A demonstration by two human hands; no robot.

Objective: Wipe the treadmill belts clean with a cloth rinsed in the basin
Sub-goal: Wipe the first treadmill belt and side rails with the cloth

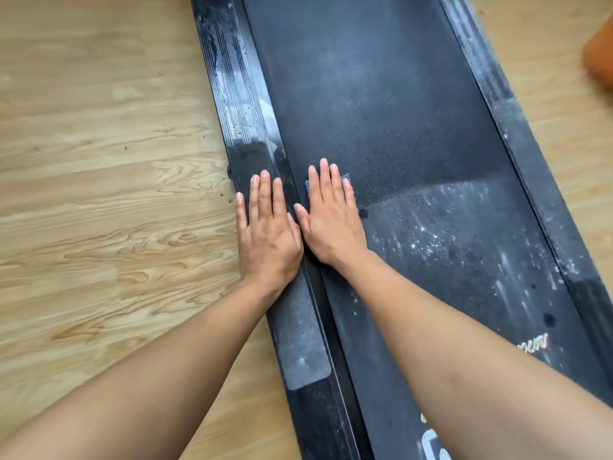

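Grip's flat, nothing clenched: right hand [331, 224] presses the small blue cloth [347, 178] onto the black rubber treadmill belt [381, 94], left hand [268, 234] spread open on the black side rail [238, 94] beside it. Firm, overlapping strokes should lift that white dust [447, 234].

Belt [381, 94] dark, lying diagonally; far stretch uniform, near stretch streaked with white dust; blue cloth [347, 178] flat on belt, mostly covered by right hand [331, 224].

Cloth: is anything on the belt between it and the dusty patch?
Nothing visible. The right hand presses the cloth flat on the belt; the dusty patch starts just right of it, unobstructed.
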